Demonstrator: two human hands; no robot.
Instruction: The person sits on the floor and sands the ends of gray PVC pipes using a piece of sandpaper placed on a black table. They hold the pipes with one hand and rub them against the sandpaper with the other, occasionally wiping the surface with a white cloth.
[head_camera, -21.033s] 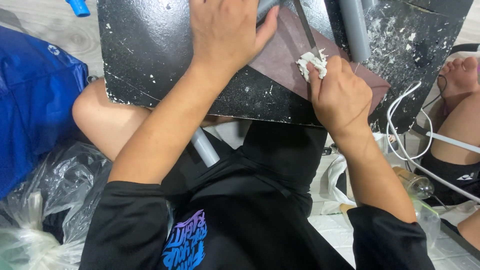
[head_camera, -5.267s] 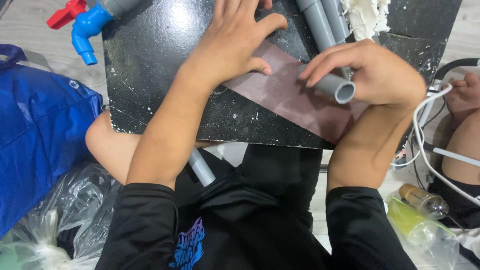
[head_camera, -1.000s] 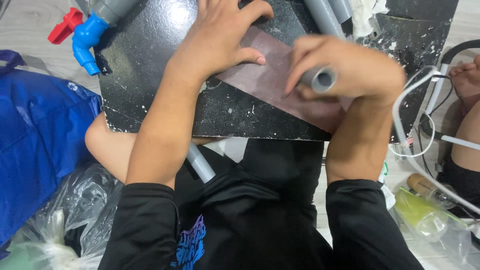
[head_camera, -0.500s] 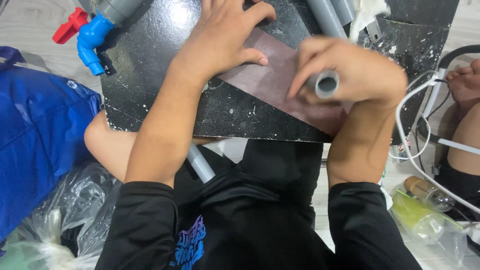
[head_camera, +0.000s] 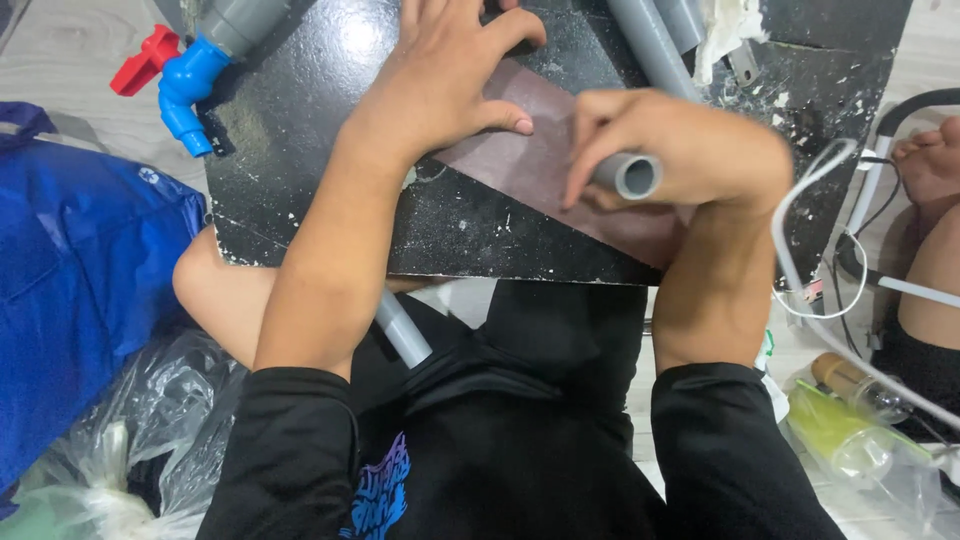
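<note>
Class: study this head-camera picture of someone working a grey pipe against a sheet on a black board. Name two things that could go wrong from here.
1. The left hand pins the reddish-brown abrasive sheet by fingers alone; the sheet may slip or crease as the right hand rubs the grey pipe across it.
2. The black board rests on the person's lap and overhangs it; hard pressure might tip it.

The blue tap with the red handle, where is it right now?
In the head view, the blue tap lies at the upper left, screwed to a grey pipe fitting at the black board's left corner, above the blue bag and left of the left hand.
</note>
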